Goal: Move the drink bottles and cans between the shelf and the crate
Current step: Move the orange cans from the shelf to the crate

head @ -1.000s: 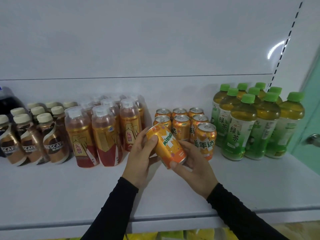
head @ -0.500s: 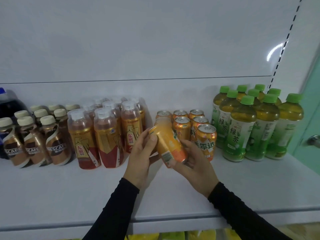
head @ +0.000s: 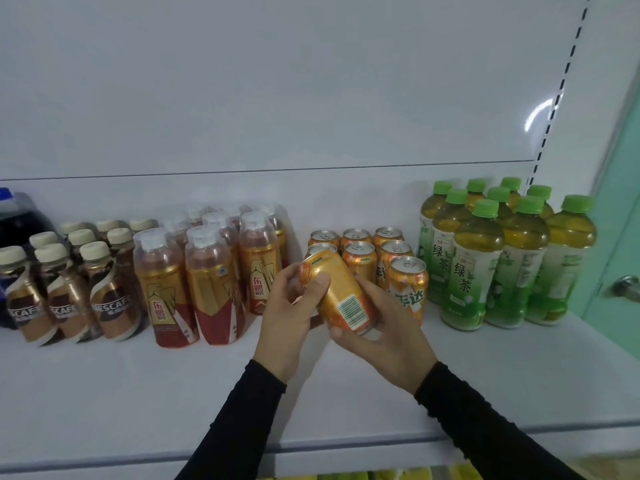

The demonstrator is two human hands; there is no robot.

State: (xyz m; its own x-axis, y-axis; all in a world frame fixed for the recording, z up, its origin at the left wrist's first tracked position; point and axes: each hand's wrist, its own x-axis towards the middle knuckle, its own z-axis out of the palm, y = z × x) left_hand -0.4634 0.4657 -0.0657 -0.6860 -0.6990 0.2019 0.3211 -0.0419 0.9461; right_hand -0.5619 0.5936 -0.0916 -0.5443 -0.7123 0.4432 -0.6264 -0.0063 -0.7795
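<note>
Along the back of the white, smooth shelf [head: 104, 393], starting at its left edge, stands a dark cola bottle [head: 17, 220] with a blue cap. Next come squat brown coffee bottles [head: 110, 296] with cream caps and swirled labels. Beside them stand waisted plastic energy-drink bottles [head: 211, 289], gold and red, with clear overcaps. Near the middle, above the shelf, the left hand [head: 291, 313] curls round the upper part of an orange metal can [head: 337, 292], thumb pressed on its side. The can tilts, top leaning back-left, its barcode patch facing up. The right hand [head: 388, 334] grips its lower end from beneath, fingers wrapped under. Both arms wear black sleeves. Just behind, upright orange cans [head: 360, 258] with silver lids form rows. Toward the right edge cluster tall green-tea bottles [head: 478, 268] with green ribbed caps.
</note>
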